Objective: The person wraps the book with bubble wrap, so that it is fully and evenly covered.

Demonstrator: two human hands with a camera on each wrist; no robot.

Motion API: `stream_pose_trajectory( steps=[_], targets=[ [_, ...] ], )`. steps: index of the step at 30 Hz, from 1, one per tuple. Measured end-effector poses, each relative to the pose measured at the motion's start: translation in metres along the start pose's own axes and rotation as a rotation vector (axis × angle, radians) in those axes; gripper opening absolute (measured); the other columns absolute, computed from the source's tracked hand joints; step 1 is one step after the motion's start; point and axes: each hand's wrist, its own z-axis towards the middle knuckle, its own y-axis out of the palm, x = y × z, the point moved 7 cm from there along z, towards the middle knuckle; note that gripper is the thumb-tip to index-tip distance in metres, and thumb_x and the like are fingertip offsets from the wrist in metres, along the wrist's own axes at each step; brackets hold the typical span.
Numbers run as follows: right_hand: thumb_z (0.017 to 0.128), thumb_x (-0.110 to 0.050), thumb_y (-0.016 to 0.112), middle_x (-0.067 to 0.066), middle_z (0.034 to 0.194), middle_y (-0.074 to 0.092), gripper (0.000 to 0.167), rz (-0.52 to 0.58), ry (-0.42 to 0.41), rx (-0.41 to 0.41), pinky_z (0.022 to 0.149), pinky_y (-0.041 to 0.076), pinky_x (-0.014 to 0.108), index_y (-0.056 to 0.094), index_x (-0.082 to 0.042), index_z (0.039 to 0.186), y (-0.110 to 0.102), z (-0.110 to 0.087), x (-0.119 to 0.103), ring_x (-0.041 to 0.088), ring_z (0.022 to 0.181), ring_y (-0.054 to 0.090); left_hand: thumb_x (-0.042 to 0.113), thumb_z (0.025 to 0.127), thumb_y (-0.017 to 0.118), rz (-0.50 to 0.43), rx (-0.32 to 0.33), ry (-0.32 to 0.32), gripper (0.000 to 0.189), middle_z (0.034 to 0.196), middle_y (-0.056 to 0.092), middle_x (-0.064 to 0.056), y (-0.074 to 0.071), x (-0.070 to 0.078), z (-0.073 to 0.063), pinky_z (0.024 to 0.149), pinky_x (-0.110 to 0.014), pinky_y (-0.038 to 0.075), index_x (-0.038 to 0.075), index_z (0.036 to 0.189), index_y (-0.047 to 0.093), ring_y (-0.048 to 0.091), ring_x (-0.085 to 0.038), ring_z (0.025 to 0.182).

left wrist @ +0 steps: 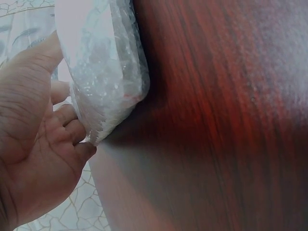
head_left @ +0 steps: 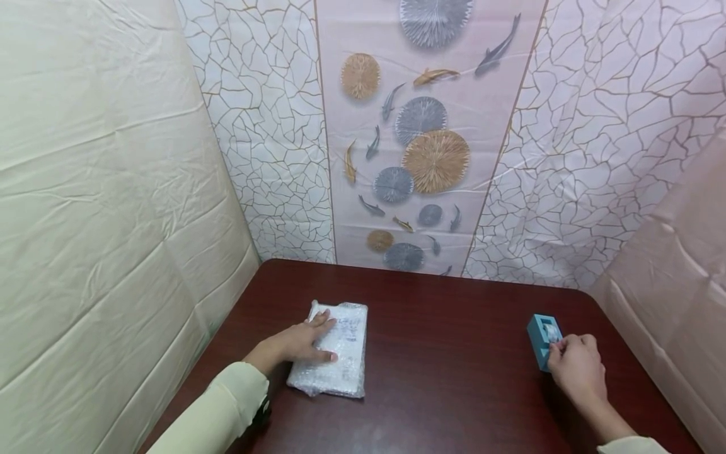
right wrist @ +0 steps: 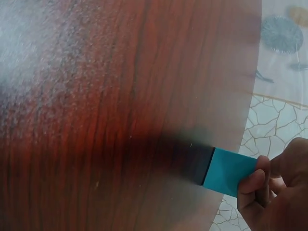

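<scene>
A flat packet wrapped in bubble wrap (head_left: 350, 340) lies on the left part of the dark red table. My left hand (head_left: 303, 342) rests on its left side with fingers spread. The left wrist view shows that hand (left wrist: 43, 125) against the packet's edge (left wrist: 108, 62). Over at the right stands a blue tape dispenser (head_left: 536, 337) with a roll of clear tape (head_left: 549, 329) in it. At the roll, my right hand (head_left: 580, 369) pinches the tape with thumb and curled fingers; the tape's end is hidden. In the right wrist view, the hand (right wrist: 274, 192) is beside the dispenser (right wrist: 228, 171).
The reddish-brown wooden table (head_left: 448, 353) has rounded far corners. Pale cloth walls (head_left: 113, 189) enclose it on the left and right. Behind it hangs a patterned backdrop (head_left: 397, 126) with fish and round shapes.
</scene>
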Motion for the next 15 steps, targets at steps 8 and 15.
stream_pose_trajectory(
  steps=[8,15],
  targets=[
    [0.112,-0.029,0.054,0.024,0.096,0.073,0.045,0.146,0.238,-0.122,0.069,0.058,0.051,0.064,0.012,0.127,0.000,0.004,0.017,0.038,0.083,0.074,0.063,0.101,0.072,-0.001,-0.007,-0.006,0.100,0.186,0.017,-0.017,0.001,0.000,-0.001,0.133,-0.063,0.033,0.011,0.175,0.029,0.027,-0.052,0.167],
    [0.114,-0.021,0.048,0.032,0.109,0.075,0.047,0.511,0.425,-0.181,0.064,0.068,0.039,0.050,0.017,0.142,0.008,0.005,0.023,0.015,0.065,0.080,0.061,0.101,0.073,-0.008,0.008,0.008,0.100,0.185,0.018,-0.019,0.001,0.001,0.000,0.133,-0.064,0.032,0.008,0.175,0.030,0.026,-0.052,0.167]
  ],
)
